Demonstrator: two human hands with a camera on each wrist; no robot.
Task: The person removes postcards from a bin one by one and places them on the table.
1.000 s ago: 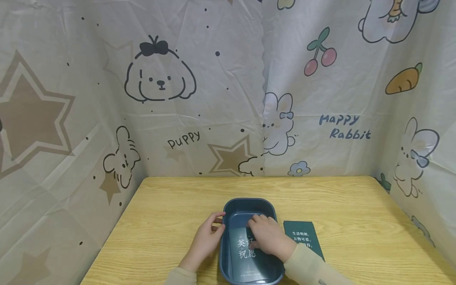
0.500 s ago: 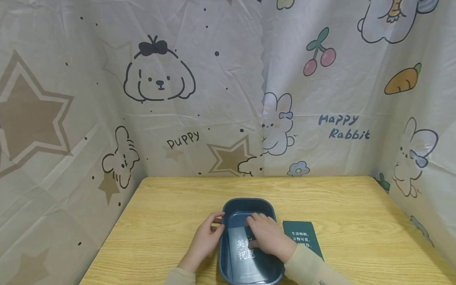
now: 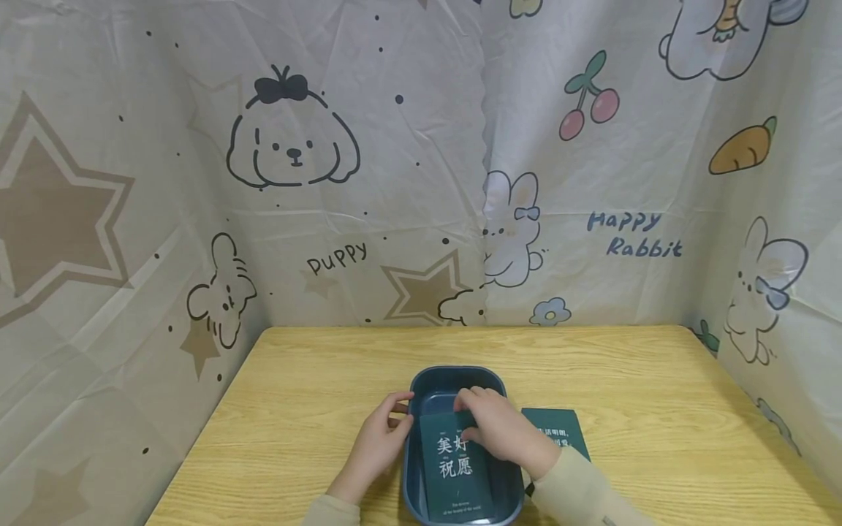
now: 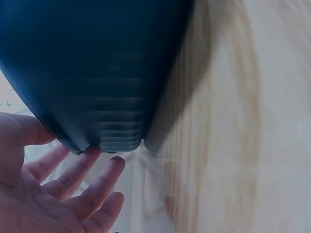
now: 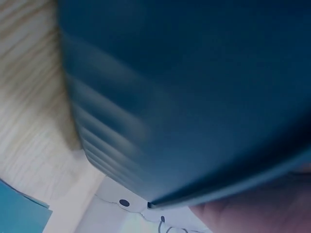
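Note:
A dark green booklet (image 3: 455, 491) with white Chinese characters lies inside the deep blue rectangular tray (image 3: 454, 378). My right hand (image 3: 505, 429) pinches its upper right part, thumb on the cover and fingers over the top edge. The left hand (image 3: 378, 444) rests at the tray's left side, thumb and forefinger touching the rim. In the left wrist view, the fingers of that hand (image 4: 73, 189) lie loosely extended against the tray's outer wall (image 4: 87, 77). The right wrist view is mostly filled by the tray's outer wall (image 5: 170, 111); little of the right hand (image 5: 262, 208) shows.
Right of the tray, a second green booklet (image 3: 551, 422) lies on the wooden table (image 3: 316, 380), partly hidden by the right forearm. A printed cloth (image 3: 395, 183) with cartoon animals surrounds the table at the back and sides.
My right hand has shifted up slightly, with the booklet's upper edge rising and the glare on its cover fading. The right forearm covers more of the second booklet. The left hand stays in place.

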